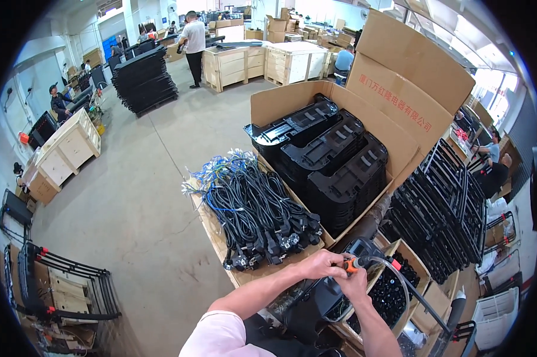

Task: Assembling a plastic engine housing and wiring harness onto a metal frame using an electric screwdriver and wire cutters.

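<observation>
My left hand (323,263) and my right hand (355,282) meet at the lower middle, both closed around a small orange-and-black hand tool (352,265). Fingers cover much of the tool, so its exact kind is hidden. A clear hose (406,291) curves down beside it, apparently from the tool. Beneath my hands is a dark plastic housing (327,296), partly covered by my forearms. Just left of my hands, a bundle of black power cords (253,202) with plugs at the near end and blue wires at the far end lies on a wooden crate (243,276).
A cardboard box (267,107) beyond the cords holds stacked black plastic covers (349,178). Small black parts (393,294) fill a bin at my right. Black metal frames (438,208) lean farther right. Across the floor stand wooden crates (233,66), a dark panel stack (142,83) and a standing person (193,47).
</observation>
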{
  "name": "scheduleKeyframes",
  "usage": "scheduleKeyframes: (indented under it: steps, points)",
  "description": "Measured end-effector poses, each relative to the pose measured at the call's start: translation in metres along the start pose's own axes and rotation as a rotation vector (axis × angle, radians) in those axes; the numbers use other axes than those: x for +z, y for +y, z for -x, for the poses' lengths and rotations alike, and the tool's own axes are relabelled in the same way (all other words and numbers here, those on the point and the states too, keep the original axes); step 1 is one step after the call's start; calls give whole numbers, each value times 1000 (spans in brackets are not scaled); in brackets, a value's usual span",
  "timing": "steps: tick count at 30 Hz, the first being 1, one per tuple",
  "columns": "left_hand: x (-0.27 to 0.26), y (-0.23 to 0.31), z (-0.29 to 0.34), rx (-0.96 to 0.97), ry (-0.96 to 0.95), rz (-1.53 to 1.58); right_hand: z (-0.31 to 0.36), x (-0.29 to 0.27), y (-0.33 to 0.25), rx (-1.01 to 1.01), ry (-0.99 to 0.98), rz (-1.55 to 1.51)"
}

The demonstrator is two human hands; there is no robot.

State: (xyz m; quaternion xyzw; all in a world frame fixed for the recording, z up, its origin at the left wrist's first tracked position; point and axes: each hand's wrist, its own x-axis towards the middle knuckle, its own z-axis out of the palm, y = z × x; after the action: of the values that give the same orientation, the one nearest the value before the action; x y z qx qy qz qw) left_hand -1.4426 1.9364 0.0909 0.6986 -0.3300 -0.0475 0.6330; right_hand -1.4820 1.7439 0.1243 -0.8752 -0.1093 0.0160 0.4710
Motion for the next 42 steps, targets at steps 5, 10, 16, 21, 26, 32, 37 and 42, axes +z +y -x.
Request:
scheduleKeyframes:
  steps: [5,10,16,21,26,32,37,42]
  points:
    - [6,5,3,-77,22,-42,1,1,5,-48,-21,-58]
    - [16,21,6,-178,94,-148,3,3,4,17,-35,-163]
    - [32,64,3,-353,210,-239,6,8,28,30,6,-223]
    - [37,88,1,-462,161,-381,12,13,50,-23,-12,-366]
    - [45,84,9,-436,181,-487,12,8,56,-77,-36,-186]
    - [75,22,104,-736,428,759,5,8,14,-61,-49,-66]
    - [126,10,169,-890,456,994,3,2,17,-43,-33,-149]
    - [139,8,176,-837,497,964,10,0,12,-3,-41,-212]
